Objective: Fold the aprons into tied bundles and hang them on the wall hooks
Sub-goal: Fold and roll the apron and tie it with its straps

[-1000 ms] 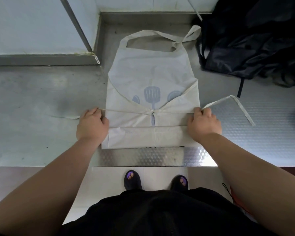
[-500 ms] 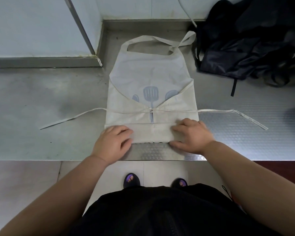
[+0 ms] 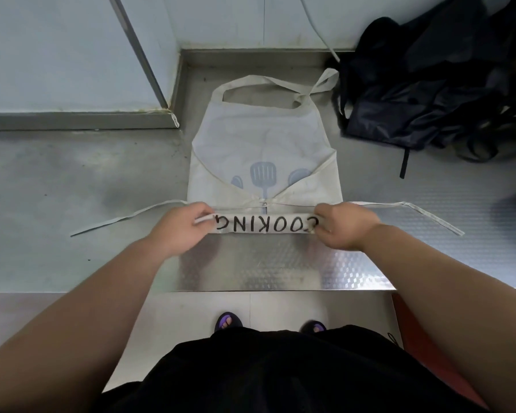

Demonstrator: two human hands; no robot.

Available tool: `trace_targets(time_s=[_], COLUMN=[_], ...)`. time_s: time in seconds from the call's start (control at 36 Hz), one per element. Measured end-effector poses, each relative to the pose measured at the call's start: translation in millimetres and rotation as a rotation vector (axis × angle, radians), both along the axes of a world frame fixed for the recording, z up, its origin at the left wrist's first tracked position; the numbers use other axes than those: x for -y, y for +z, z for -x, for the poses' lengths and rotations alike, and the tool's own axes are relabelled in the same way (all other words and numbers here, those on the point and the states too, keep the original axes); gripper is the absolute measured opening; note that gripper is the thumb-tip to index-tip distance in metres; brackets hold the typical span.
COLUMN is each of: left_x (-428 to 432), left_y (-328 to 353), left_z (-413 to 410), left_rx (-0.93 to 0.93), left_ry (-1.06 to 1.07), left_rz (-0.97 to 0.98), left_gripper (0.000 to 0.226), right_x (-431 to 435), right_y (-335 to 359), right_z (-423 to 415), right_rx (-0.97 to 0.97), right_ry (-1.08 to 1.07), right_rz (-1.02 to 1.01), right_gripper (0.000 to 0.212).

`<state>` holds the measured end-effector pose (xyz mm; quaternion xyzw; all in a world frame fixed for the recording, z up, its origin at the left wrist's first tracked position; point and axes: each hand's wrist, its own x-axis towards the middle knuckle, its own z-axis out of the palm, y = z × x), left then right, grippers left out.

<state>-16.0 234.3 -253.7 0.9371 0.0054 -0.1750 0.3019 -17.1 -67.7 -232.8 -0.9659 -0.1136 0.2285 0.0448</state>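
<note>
Rolling step apparently in hand: left hand (image 3: 179, 226) and right hand (image 3: 344, 225) grip the rolled hem ends of the cream cloth apron (image 3: 262, 144) lying on the grey steel surface (image 3: 72, 180); next calls for even rolling toward the bib.

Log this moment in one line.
apron: flat on counter | bottom roll: shows COOKING | left hand: grips left end | right hand: grips right end
</note>
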Motion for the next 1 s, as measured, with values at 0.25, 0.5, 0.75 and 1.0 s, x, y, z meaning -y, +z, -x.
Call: trace_targets(time_s=[0.25, 0.5, 0.75, 1.0], left_x=[3.2, 0.0, 3.0, 5.4], left_y=[-10.9, -26.2, -31.2, -22.3], left_z=[-27.3, -35.1, -29.3, -20.3], left_rx=[0.168, 0.085, 0.329, 0.151], left_ry=[0.190, 0.211, 0.042, -0.302], left_rz=[-0.105, -0.139, -0.261, -0.325], left_gripper=[0.018, 0.021, 0.037, 0.087], right_x=[0.8, -1.4, -6.4, 2.9], right_y=[-6.6, -27.8, -35.8, -34.7], right_z=[-35.4, -40.5, -31.2, -27.3], right_rx=[0.091, 0.044, 0.211, 0.066], right_ry=[-0.064, -0.210, -0.111, 0.044], right_rz=[0.167, 0.089, 0.119, 0.020], right_gripper=[0.036, 0.031, 0.033, 0.065])
